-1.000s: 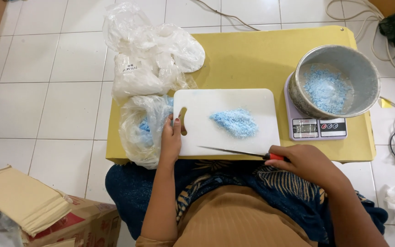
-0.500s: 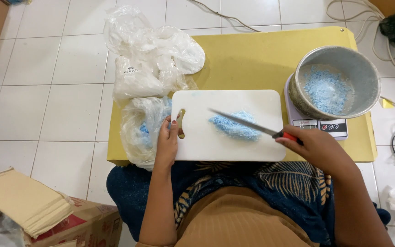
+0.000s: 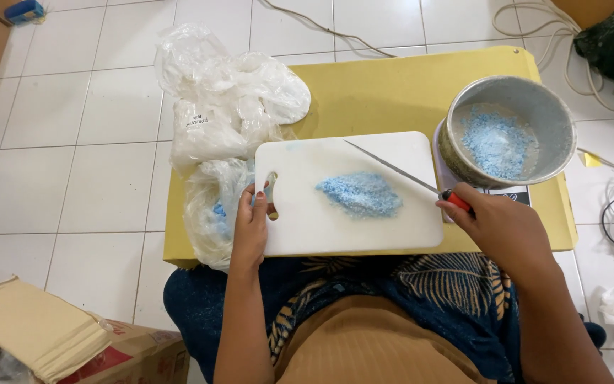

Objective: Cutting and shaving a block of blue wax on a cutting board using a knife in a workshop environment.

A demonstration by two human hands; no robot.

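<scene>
Left hand grips the white cutting board at its left edge, fingers wrapped by the handle slot. Right hand is closed around the knife, blade slanting over the board's upper right above the blue powder heap at mid-board. Metal bowl sits just past the board's right edge.

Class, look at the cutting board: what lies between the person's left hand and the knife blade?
In the head view, a heap of blue powder lies on the white board between the left hand and the knife; the remaining board surface there is bare.
</scene>
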